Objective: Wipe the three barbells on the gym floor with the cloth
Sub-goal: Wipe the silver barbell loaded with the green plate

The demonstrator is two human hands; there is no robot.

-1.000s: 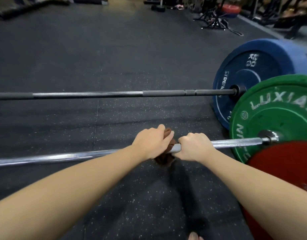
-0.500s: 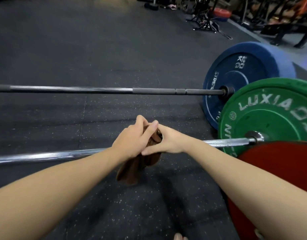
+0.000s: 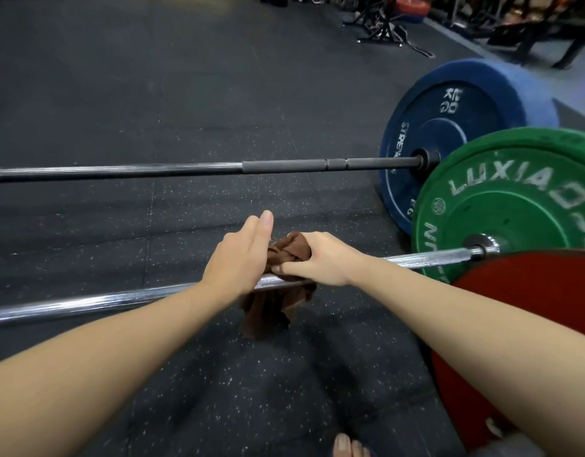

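Pinching a bunched brown cloth against a chrome barbell, a person's right hand curls thumb and fingers round the fabric where it drapes over the shaft, with the loose end hanging below the bar towards the speckled black rubber floor. The left hand sits just beside it above the same bar, its fingers straight and together, its edge against the cloth and nothing in its grasp. The chrome bar runs right into a green plate with raised white lettering that reads "LUXIAO" before the frame edge cuts it off; the letters lower on its face are too partial to make out. Beyond it a black barbell lies parallel on the floor, carrying a blue plate marked "20 KG" and a word starting "STRE", the rest hidden. A red plate stands nearest the camera at right, partly behind the right forearm, its bar out of sight. Bare toes show at the bottom edge.
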